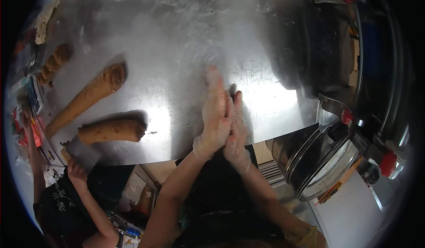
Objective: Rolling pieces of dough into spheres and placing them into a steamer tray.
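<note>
My left hand [214,119] and my right hand [237,135], both in thin clear gloves, are pressed palm to palm above the near edge of a steel table [186,84]. Their fingers are stretched out, pointing away from me; the left fingertips are smeared by motion. Whatever may lie between the palms is hidden. To the left, a short brown dough log [110,131] rests on the table, apart from my hands. Behind it a longer, tapering dough log [86,98] lies at a slant.
Several brown dough pieces [54,64] sit at the far left, near a pale cloth [46,17]. A co-worker's hand [77,173] touches the table's left end. At right stands a machine with red knobs [388,163]; a round metal vessel [305,164] is below the table edge.
</note>
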The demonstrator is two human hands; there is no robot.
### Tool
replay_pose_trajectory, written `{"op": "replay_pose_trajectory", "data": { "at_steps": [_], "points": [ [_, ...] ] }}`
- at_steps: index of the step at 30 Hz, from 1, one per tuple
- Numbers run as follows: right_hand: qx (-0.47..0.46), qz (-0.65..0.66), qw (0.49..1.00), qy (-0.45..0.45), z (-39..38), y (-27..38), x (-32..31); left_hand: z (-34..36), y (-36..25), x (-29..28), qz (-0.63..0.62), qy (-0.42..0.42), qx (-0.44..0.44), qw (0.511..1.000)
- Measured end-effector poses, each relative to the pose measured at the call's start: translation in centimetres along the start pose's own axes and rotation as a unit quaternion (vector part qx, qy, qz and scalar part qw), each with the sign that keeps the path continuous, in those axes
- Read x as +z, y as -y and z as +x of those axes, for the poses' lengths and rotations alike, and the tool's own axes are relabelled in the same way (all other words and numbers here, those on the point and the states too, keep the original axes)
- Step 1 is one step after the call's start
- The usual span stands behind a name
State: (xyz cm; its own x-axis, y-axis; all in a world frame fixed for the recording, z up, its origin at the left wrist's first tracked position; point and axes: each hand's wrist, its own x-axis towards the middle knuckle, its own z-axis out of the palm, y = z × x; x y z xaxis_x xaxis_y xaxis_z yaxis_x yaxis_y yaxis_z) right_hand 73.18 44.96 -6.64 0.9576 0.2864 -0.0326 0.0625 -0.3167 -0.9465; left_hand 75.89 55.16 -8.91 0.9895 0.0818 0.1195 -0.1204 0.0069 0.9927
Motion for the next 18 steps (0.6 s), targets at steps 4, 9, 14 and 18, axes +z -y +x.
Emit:
{"op": "replay_pose_trajectory", "data": {
  "at_steps": [4,9,14,18],
  "points": [
    [0.000,0.033,0.999,0.014,4.8,0.9,-1.2,-5.0,0.0,0.4,0.048,0.021,0.022,0.998],
    [-0.038,-0.013,0.999,0.001,0.6,-1.4,-0.2,-1.9,1.0,-0.8,0.050,-0.032,0.074,0.995],
    [-0.016,0.026,0.999,0.011,3.5,0.9,-0.1,-4.8,-0.4,-0.3,0.024,0.023,0.004,0.999],
    [-0.034,-0.021,0.998,-0.040,2.6,-1.0,-1.0,-4.8,-0.3,0.8,-0.017,-0.065,-0.024,0.997]
  ]
}}
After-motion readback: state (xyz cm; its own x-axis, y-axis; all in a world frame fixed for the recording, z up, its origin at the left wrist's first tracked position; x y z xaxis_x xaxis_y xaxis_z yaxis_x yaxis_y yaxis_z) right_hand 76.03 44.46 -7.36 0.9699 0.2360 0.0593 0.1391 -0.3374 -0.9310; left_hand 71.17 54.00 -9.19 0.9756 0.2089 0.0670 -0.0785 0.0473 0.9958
